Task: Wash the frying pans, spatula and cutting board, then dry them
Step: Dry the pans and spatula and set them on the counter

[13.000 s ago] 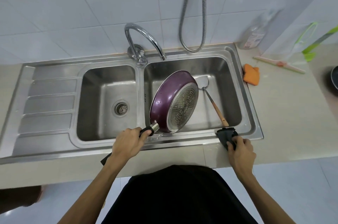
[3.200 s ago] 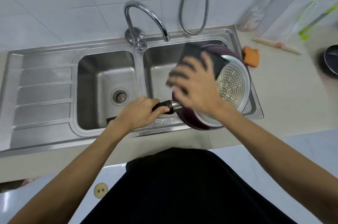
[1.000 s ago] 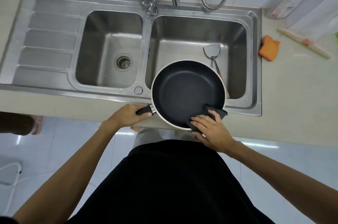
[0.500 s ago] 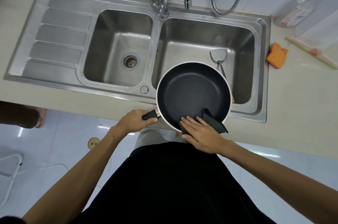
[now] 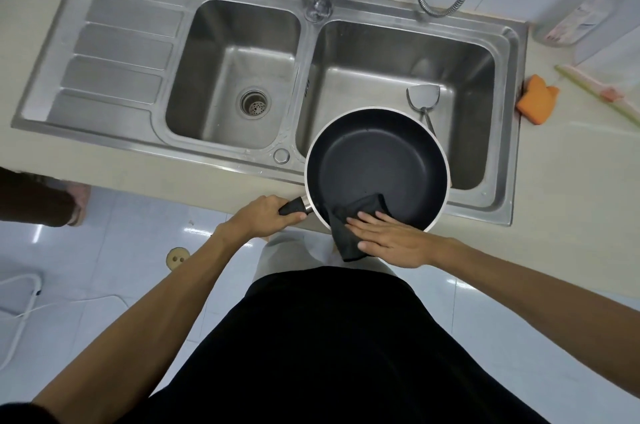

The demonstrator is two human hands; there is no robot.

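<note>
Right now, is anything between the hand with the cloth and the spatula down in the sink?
Yes. The frying pan, held by the left hand, sits in front of the spatula and hides most of its handle. The right hand presses the dark cloth on the pan's near rim, so the pan is in the way.

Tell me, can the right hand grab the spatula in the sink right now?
Probably not yet. The right hand presses a dark cloth into the frying pan, which covers most of the spatula.

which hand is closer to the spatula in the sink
Right. The right hand presses the cloth just below the spatula; the left hand grips the pan handle farther left.
</note>
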